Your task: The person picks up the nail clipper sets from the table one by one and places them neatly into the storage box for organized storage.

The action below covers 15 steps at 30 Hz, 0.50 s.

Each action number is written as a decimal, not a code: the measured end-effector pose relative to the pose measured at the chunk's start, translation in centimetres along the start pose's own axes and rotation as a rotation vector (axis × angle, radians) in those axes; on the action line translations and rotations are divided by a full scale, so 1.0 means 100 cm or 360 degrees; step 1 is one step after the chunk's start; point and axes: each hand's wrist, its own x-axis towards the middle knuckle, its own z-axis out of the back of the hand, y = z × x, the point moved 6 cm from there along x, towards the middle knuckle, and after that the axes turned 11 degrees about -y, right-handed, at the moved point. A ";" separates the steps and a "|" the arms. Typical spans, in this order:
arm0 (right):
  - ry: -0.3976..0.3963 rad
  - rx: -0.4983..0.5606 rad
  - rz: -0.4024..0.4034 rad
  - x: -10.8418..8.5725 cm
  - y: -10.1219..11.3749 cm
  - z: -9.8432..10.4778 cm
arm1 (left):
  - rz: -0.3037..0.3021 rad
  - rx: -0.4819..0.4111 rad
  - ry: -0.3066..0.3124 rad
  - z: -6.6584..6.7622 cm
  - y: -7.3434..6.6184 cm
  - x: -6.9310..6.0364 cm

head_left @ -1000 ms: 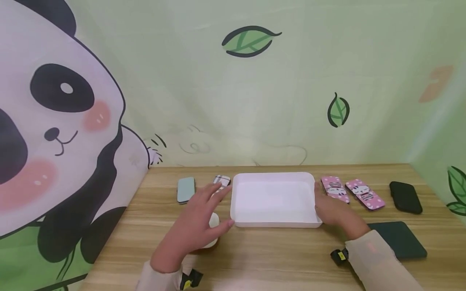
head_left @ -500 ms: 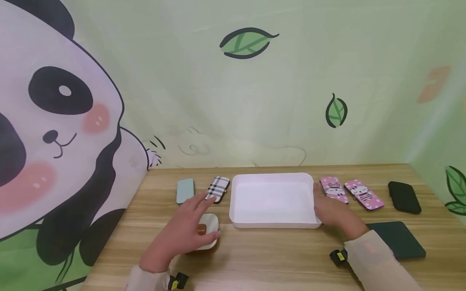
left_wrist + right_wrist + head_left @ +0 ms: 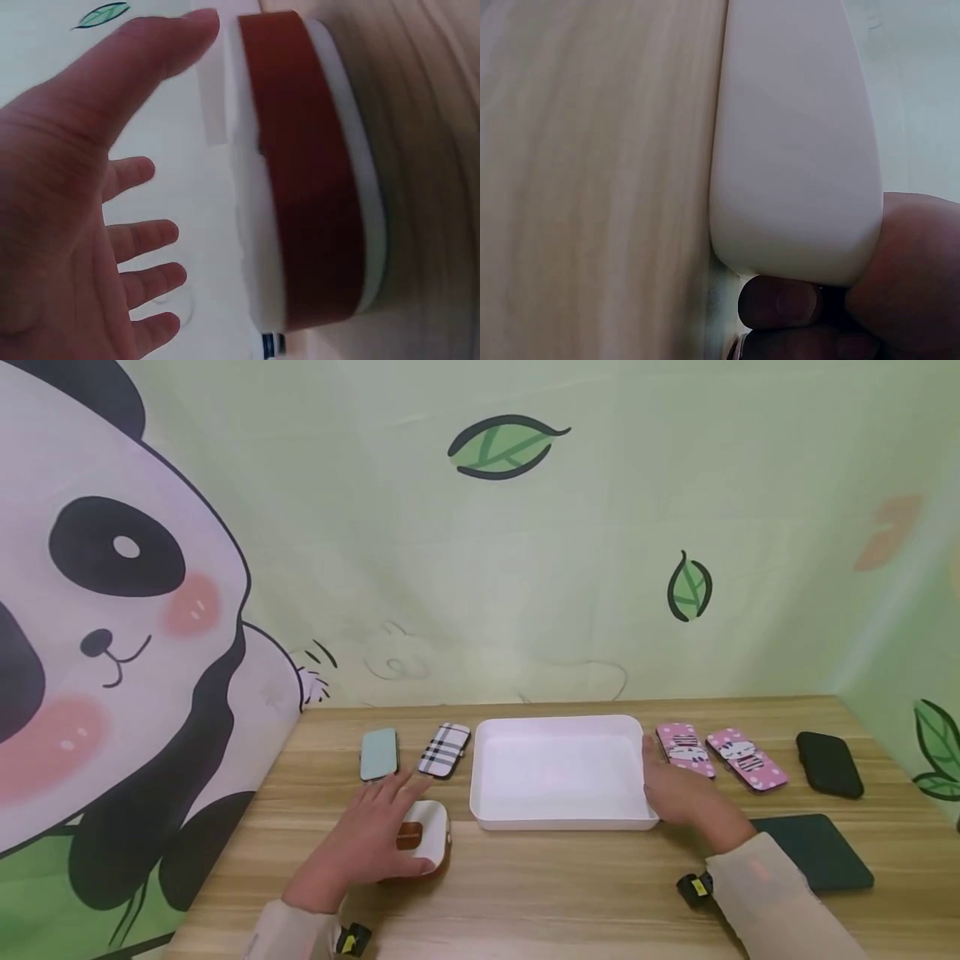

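Note:
A white tray (image 3: 562, 777) lies on the wooden table. My right hand (image 3: 678, 793) grips its right wall; in the right wrist view fingers are curled under the tray's corner (image 3: 795, 150). Over a white and brown box (image 3: 435, 839), left of the tray, my left hand (image 3: 367, 835) is spread with nothing held. The left wrist view shows the box's brown side band (image 3: 307, 172), with the thumb and straight fingers of the left hand (image 3: 82, 195) at its top side; whether they touch it I cannot tell.
Behind the box lie a pale green case (image 3: 379, 753) and a plaid case (image 3: 445, 750). Right of the tray are two pink cases (image 3: 686, 749) (image 3: 747, 760), a black case (image 3: 829, 764) and a dark green flat item (image 3: 817, 852). A printed cloth (image 3: 540, 568) hangs behind.
My left hand has moved left and down, from beside the tray's left edge to over the box, uncovering the plaid case. The right hand keeps its grip on the tray.

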 end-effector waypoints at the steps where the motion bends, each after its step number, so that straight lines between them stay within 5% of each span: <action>1: 0.0002 0.0008 0.0004 0.000 0.000 0.000 | 0.0003 -0.0005 0.0021 -0.002 0.001 0.000; 15: 0.0007 0.0007 0.0026 -0.003 0.002 0.003 | -0.0010 -0.0043 0.0260 -0.017 0.007 -0.001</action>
